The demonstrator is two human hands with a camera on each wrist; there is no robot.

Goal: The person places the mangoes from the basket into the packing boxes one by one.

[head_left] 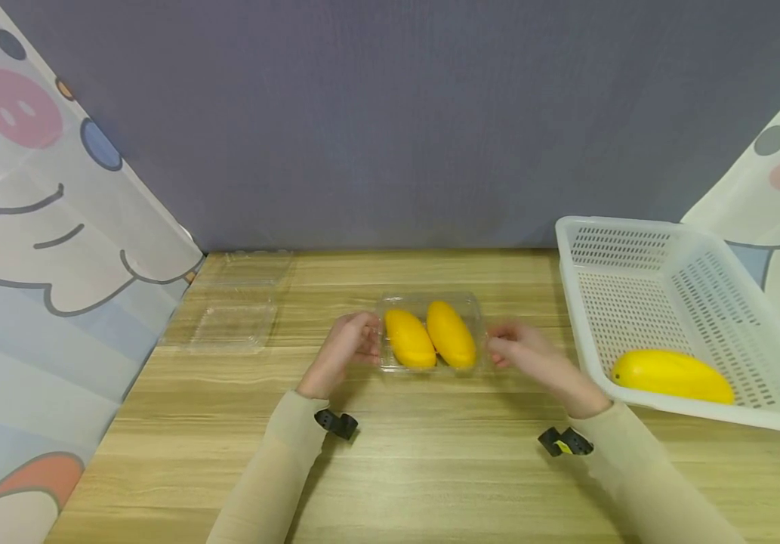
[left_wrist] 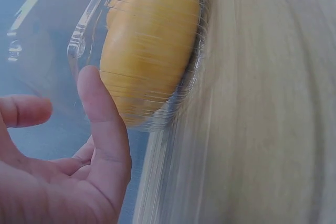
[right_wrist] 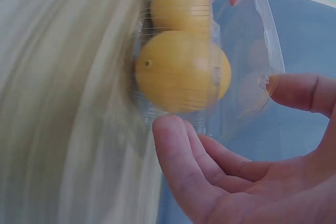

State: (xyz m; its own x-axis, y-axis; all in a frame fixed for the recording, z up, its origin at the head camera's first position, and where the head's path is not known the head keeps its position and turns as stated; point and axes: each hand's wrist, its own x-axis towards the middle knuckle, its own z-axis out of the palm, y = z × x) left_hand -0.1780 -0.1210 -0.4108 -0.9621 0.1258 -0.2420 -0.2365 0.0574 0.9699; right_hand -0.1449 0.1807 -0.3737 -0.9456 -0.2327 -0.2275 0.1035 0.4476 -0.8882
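Two yellow mango-shaped fruits (head_left: 408, 338) lie side by side in a clear plastic box (head_left: 475, 302). At the box's left side, my left hand (head_left: 345, 344) has one finger (left_wrist: 94, 90) against the plastic edge, its thumb held apart. My right hand (head_left: 532, 359) is at the right side. In the right wrist view its thumb (right_wrist: 299, 92) touches the rim of the raised clear lid (right_wrist: 244, 45), and its fingertips (right_wrist: 170, 129) are by the base below the fruits. Whether they touch the base I cannot tell.
A white perforated basket (head_left: 569, 295) stands at the right, with another yellow fruit (head_left: 673, 375) inside. Another clear plastic box (head_left: 233, 325) lies open at the left of the wooden table (head_left: 430, 468). A grey panel (head_left: 390, 128) rises behind the table, with cartoon-printed sheets at both sides.
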